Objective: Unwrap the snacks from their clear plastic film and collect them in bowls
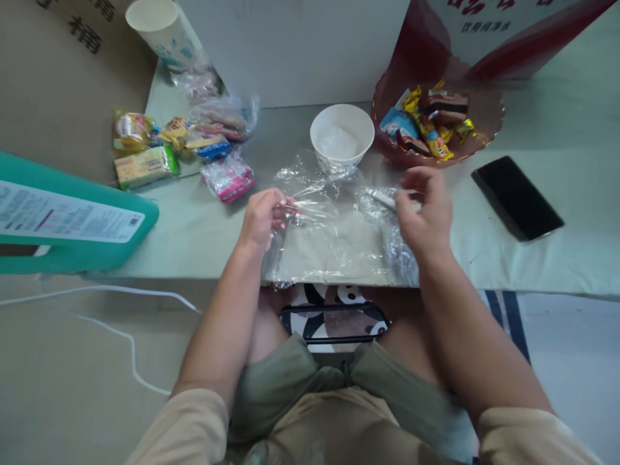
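A sheet of clear plastic wrap (334, 239) lies spread on the pale green table (194, 226) in front of me. My left hand (264, 216) pinches its left edge. My right hand (423, 206) grips the crumpled right edge of the wrap, fingers curled around it. Just beyond the wrap stands a white paper bowl (341, 137) with something pale inside. Behind the bowl to the right, a red dish (484, 119) holds several wrapped candies.
A black phone (516, 197) lies at the right. Packaged snacks (184, 145) and a paper cup (162, 29) sit at the back left. A teal box (68, 223) overhangs the left edge. White cable (121, 329) runs on the floor.
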Demonstrator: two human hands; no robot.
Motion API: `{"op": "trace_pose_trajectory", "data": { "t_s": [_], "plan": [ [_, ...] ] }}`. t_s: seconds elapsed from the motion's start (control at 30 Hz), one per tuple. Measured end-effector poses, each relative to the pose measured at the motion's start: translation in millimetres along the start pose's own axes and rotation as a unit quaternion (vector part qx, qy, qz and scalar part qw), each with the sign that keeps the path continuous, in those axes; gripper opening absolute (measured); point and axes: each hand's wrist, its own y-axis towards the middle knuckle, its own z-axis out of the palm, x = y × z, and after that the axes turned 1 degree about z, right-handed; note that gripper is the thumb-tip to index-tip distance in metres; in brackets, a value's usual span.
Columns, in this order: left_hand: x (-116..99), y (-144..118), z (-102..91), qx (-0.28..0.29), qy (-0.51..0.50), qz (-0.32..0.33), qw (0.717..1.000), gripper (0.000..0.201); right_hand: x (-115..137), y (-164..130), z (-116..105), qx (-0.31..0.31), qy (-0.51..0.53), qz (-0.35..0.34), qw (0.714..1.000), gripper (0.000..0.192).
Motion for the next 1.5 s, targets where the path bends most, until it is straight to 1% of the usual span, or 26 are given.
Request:
{"op": "trace_pose_trajectory", "data": {
  "t_s": [0.03,0.07,0.1,0.13,0.17,0.23,0.27,0.3,0.37,0.47,0.5,0.53,0.57,0.6,0.67,0.73,0.83,0.93,1.03,1.1,1.2,1.23,1.27,1.37,1.43,1.5],
  "plan": [
    [0,1,-1.7,0.005,0.039,0.013,0.999,0.024,1,-6,3,0.049,-0.033,-0.008,0.998,0.045],
    [0,1,-2.9,0.015,0.075,0.022,0.997,0.027,1,-9,6,0.082,-0.07,-0.016,0.994,0.053],
    [1,2,-3.4,0.031,0.106,0.028,0.994,0.029,1,-10,8,0.099,-0.107,-0.024,0.989,0.058],
    [2,2,-3.4,0.049,0.13,0.032,0.99,0.03,2,-9,10,0.106,-0.138,-0.028,0.984,0.059],
    [3,2,-3.1,0.063,0.147,0.04,0.986,0.03,2,-7,11,0.108,-0.16,-0.029,0.981,0.055],
    [5,3,-2.8,0.067,0.153,0.064,0.984,0.027,5,-2,11,0.105,-0.172,-0.031,0.979,0.035],
    [6,4,-3.4,0.058,0.144,0.075,0.985,0.024,8,0,10,0.102,-0.163,-0.036,0.981,0.024],
    [7,4,-4.4,0.044,0.131,0.082,0.987,0.021,11,1,10,0.1,-0.147,-0.042,0.983,0.019],
    [7,5,-7.7,0.018,0.109,0.084,0.99,0.015,17,0,10,0.098,-0.114,-0.05,0.987,0.018],
    [7,5,-12.2,0.013,0.093,0.069,0.993,0.007,25,-4,16,0.111,-0.113,-0.055,0.986,0.029],
    [7,5,-13.0,0.018,0.092,0.065,0.993,0.006,26,-5,18,0.113,-0.122,-0.055,0.984,0.028],
    [7,5,-13.3,0.023,0.092,0.065,0.993,0.007,27,-4,21,0.109,-0.13,-0.053,0.984,0.022],
    [7,5,-13.2,0.025,0.092,0.067,0.993,0.008,28,-3,23,0.097,-0.132,-0.05,0.985,0.016],
    [7,5,-13.0,0.022,0.091,0.069,0.993,0.01,29,-2,23,0.08,-0.128,-0.048,0.987,0.014],
    [7,6,-12.6,0.008,0.08,0.067,0.994,0.011,34,0,20,0.043,-0.108,-0.044,0.992,0.016],
    [7,8,-13.1,-0.006,0.064,0.06,0.996,0.009,41,-3,11,0.023,-0.078,-0.052,0.995,0.015],
    [6,11,-16.0,-0.004,0.044,0.059,0.997,0.007,52,-14,-3,0.028,-0.043,-0.092,0.994,0.011],
    [4,12,-19.7,0.008,0.015,0.062,0.998,0.009,54,-26,-9,0.077,-0.064,-0.139,0.985,0.008],
    [0,11,-22.2,0.011,-0.009,0.049,0.999,0.012,50,-28,-7,0.135,-0.112,-0.162,0.971,0.016],
    [-4,10,-23.6,0.021,-0.017,0.039,0.999,0.016,47,-26,-5,0.151,-0.133,-0.181,0.963,0.013],
    [-7,9,-26.9,0.041,-0.029,0.026,0.998,0.023,45,-24,-8,0.167,-0.128,-0.219,0.953,0.023],
    [-8,9,-28.6,0.047,-0.033,0.023,0.998,0.024,45,-25,-9,0.191,-0.114,-0.234,0.946,0.024],
    [-8,9,-30.7,0.054,-0.034,0.021,0.998,0.023,45,-26,-11,0.227,-0.098,-0.25,0.936,0.024],
    [-7,8,-38.9,0.089,-0.012,0.023,0.996,0.019,47,-30,-15,0.363,-0.073,-0.267,0.89,0.034],
    [-8,7,-45.4,0.118,0.021,0.02,0.993,0.018,51,-32,-16,0.441,-0.079,-0.242,0.86,0.043],
    [-11,5,-52.0,0.156,0.051,0.008,0.986,0.018,56,-32,-17,0.498,-0.089,-0.205,0.838,0.051]
  ]
}}
